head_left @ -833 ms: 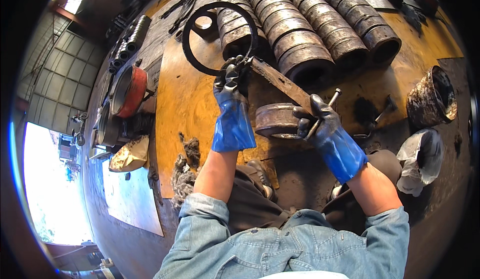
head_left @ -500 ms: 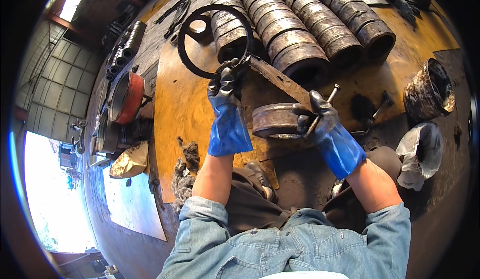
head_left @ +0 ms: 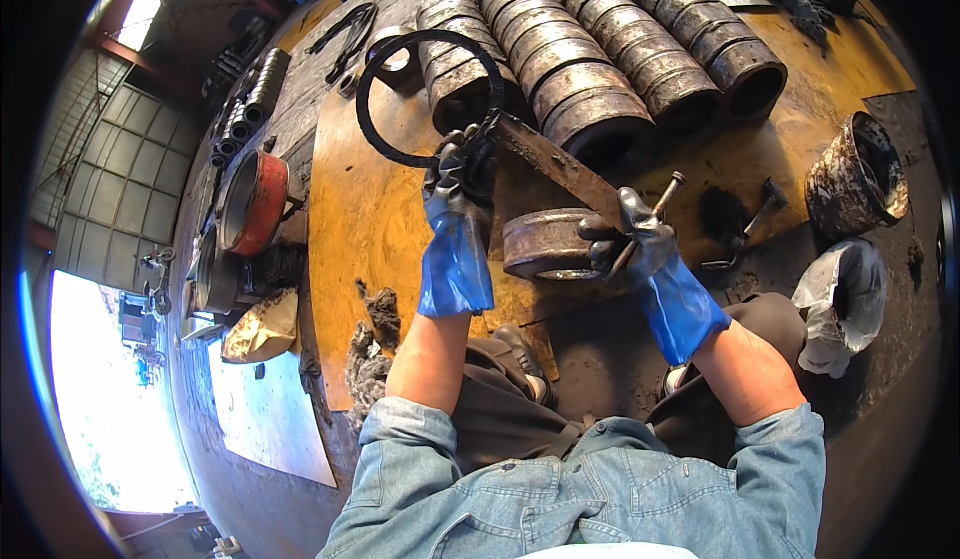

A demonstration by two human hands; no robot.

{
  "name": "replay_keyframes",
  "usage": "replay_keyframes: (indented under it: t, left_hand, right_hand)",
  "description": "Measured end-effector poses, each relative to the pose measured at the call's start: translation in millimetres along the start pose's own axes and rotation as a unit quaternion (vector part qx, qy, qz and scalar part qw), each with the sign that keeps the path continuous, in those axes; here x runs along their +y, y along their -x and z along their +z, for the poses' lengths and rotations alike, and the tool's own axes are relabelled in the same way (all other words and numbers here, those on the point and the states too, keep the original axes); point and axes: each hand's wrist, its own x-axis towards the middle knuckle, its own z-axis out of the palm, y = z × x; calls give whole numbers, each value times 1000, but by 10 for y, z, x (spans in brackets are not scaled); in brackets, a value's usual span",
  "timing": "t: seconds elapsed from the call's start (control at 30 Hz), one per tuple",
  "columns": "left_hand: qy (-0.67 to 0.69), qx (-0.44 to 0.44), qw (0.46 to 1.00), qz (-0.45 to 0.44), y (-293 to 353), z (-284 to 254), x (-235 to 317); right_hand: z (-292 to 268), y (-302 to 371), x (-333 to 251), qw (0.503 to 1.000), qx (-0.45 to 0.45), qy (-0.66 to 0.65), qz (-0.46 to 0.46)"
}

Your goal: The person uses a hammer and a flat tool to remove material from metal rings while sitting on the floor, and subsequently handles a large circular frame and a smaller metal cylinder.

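My left hand (head_left: 460,174), in a blue-and-black rubber glove, is closed on the lower right rim of a thin black ring (head_left: 366,109) held up over the work surface. In my right hand (head_left: 640,229), gloved alike, is a flat, worn brown bar (head_left: 560,164). Its far end meets the ring's rim beside my left fingers; whether they touch is hidden. A metal rod (head_left: 670,194) with a wider end also passes crosswise through my right fist. I cannot tell if it is joined to the bar. Below the bar lies a short, thick metal ring (head_left: 545,242).
Rows of dirty metal cylinders (head_left: 560,54) lie at the back. To the right are a hammer-like tool (head_left: 765,209), a grimy open cylinder (head_left: 835,184) and a plastic-wrapped ring (head_left: 815,299). At left stand a red ring (head_left: 270,204) and grey rags (head_left: 368,364).
The black ring has dropped slightly and tilted, and my left fingers have shifted on its rim. My right hand and the bar have barely moved.
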Motion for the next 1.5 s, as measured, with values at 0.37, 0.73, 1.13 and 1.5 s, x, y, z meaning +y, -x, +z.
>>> replay_keyframes:
  t: [0.37,0.73,1.13,1.5]
  left_hand:
    - [-8,-22,1000,16,24,-6,-8]
    - [-122,-73,988,54,139,32,6]
    - [-177,-95,980,11,111,8,120]
    - [-299,-160,940,-33,204,64,98]
  right_hand:
    - [-153,-159,34,998,19,50,-34]
    - [-272,-292,-175,997,-5,-8,-72]
    - [-385,-237,-246,991,2,49,-124]
    - [-411,-221,-450,989,13,48,-142]
